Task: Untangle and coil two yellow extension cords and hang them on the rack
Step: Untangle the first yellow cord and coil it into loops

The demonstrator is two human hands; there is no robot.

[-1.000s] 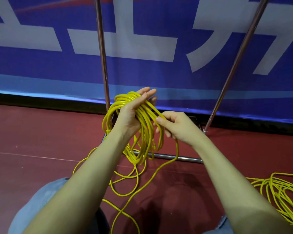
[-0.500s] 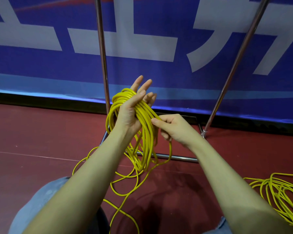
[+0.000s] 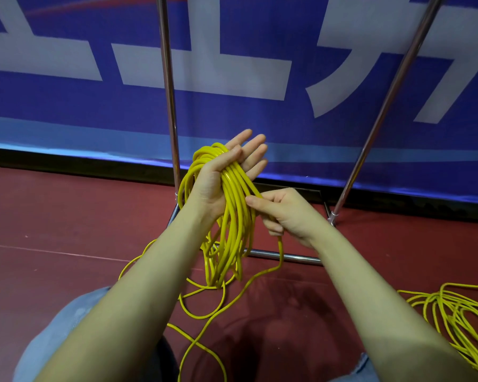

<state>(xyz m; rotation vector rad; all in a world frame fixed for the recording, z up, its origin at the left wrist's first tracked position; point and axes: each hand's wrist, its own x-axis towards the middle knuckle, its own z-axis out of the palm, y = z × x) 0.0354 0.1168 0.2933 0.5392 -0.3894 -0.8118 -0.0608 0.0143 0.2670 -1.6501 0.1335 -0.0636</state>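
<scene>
A coil of thin yellow extension cord [image 3: 233, 205] is draped over the raised left hand [image 3: 218, 177], fingers straight, its loops hanging lengthwise toward the dark red floor [image 3: 66, 216]. One strand is pinched by the right hand [image 3: 283, 213]. A second tangled yellow cord [image 3: 458, 321] lies at right, near the chrome metal rack [image 3: 169, 106].

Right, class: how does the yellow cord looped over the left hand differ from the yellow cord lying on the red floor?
The yellow cord looped over the left hand hangs in neat long loops; the yellow cord on the red floor sprawls loose and tangled. The first is held up off the ground, the second untouched. Both are thin and yellow.
</scene>
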